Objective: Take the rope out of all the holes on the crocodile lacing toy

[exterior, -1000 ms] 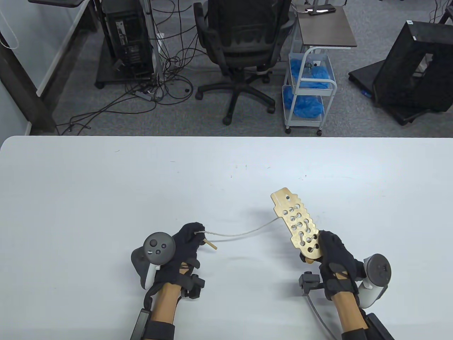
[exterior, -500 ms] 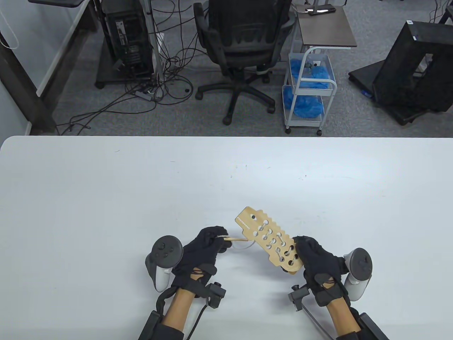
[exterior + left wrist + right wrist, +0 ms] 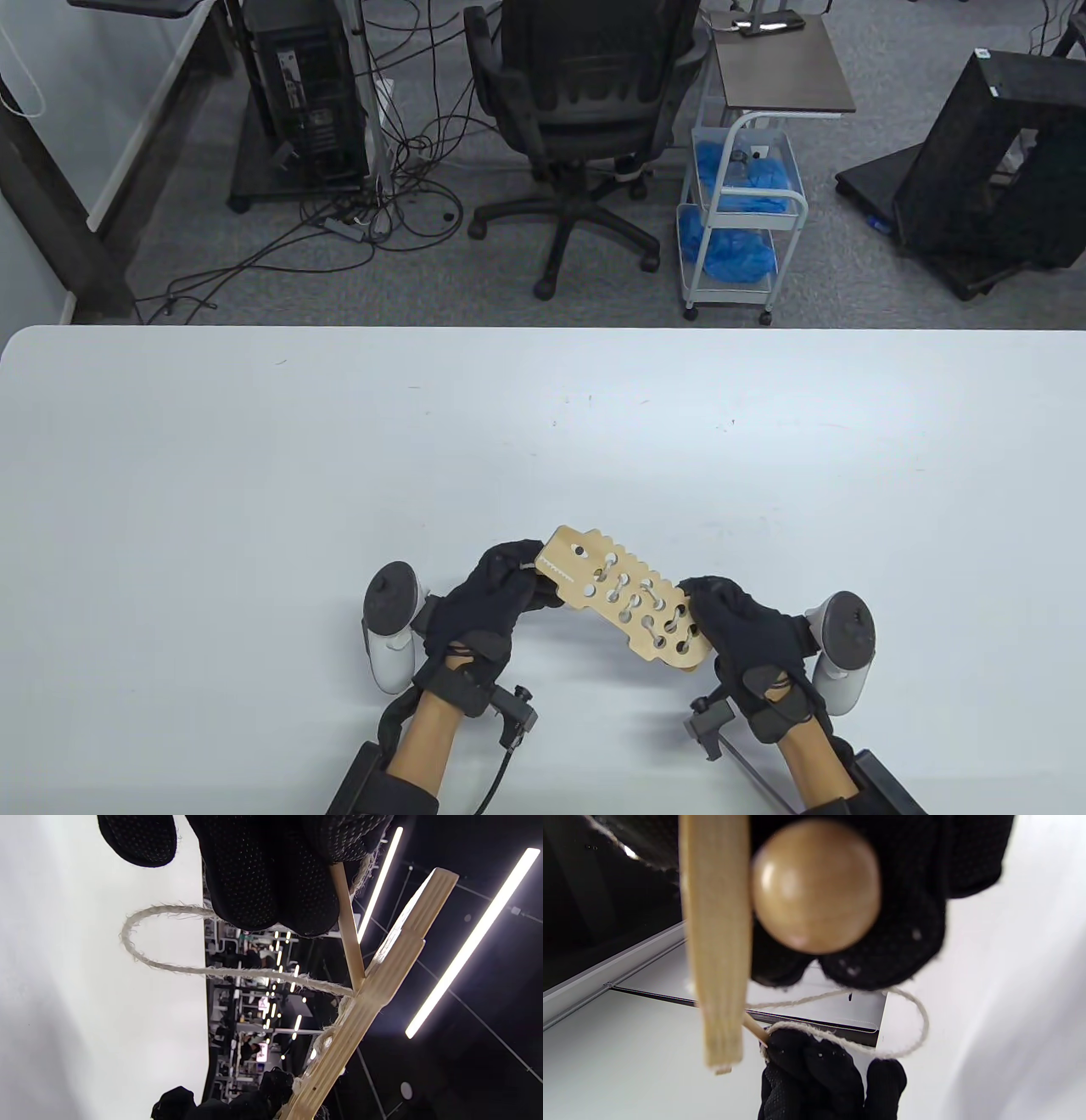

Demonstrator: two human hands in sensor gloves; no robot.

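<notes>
The wooden crocodile lacing board (image 3: 624, 607) is held in the air above the table's front edge, head to the left. My right hand (image 3: 704, 607) grips its tail end, beside a round wooden bead (image 3: 816, 885). My left hand (image 3: 526, 577) pinches the rope's wooden needle (image 3: 348, 929) at the head end, and the needle tip touches the board (image 3: 369, 997). The cream rope (image 3: 169, 959) hangs in a slack loop from my left fingers (image 3: 263, 870) to the board. Rope (image 3: 908, 1035) still runs along the board's underside. In the table view the needle is hidden.
The white table (image 3: 339, 475) stretches away from the hands. Beyond its far edge stand an office chair (image 3: 585, 110), a small cart (image 3: 742, 221) with blue material, and cables on the floor.
Both hands have come together. The board swung left and nearer the front edge to meet the left hand. The rope, stretched between the hands before, now hangs slack, with the needle at the board.
</notes>
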